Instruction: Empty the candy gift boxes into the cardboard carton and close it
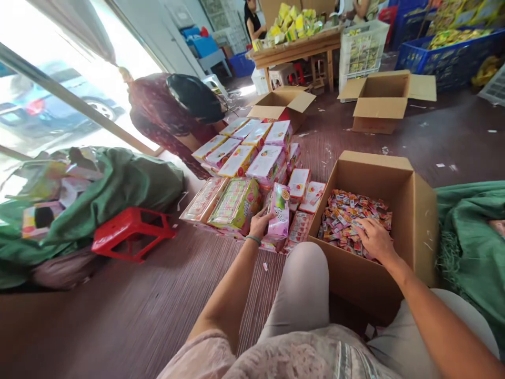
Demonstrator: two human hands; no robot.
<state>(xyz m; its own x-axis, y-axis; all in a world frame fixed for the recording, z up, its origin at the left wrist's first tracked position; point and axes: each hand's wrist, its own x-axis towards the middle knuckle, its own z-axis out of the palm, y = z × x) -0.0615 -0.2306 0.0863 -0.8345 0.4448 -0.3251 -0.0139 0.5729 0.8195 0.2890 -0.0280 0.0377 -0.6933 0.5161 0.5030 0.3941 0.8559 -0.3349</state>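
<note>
Head view, left to right. One green woven sack, one red plastic stool, one co-worker bent over behind the stack. Front of stack: two clear-wrapped multipacks, one pink-and-brown, one green. Behind them, eight white-faced printed boxes in the top layer; lower layers mostly hidden, can't count.

Left hand has thumb and fingers closed on one purple printed cardboard box, tilted upright against the stack's front right. Just right: two white-and-red boxes.

One open brown cardboard carton by the knee, holding a heap of small orange-and-pink packets, too many to count. Right hand is on the heap, fingers bent; can't tell if anything is pinched. Far right: one green cloth bundle.

Step in hand, my read: steadying the box while picking through packets. Next move calls for a light fingertip pinch on packets, box kept steady.
</note>
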